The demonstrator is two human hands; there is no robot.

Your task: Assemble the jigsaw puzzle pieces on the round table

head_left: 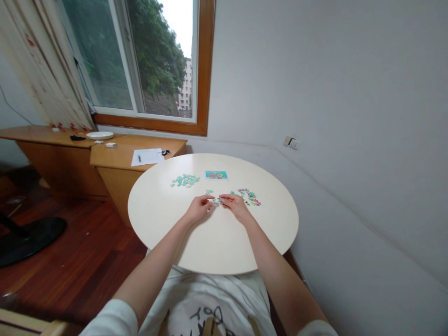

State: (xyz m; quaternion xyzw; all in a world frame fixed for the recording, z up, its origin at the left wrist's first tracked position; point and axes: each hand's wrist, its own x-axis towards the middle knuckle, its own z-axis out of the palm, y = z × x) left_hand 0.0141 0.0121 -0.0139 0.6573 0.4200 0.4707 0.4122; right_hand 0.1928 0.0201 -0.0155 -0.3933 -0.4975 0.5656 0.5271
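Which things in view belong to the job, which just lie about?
Job: teal jigsaw pile, multicoloured jigsaw pile, jigsaw pieces by left hand and right hand, picture card.
Lying about: white plate, paper sheet, small dark item (likely keys).

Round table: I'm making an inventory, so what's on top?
On the round table are pale green puzzle pieces, a picture card and multicoloured pieces. More small pieces show by the left hand and right hand; whatever those hands cover can't be seen.

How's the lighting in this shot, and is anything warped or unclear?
Head view: outside sky washed out white; window divider slanting, likely wide-lens distortion; soft shadow on the table beside the left hand; puzzle pieces too small to read clearly.
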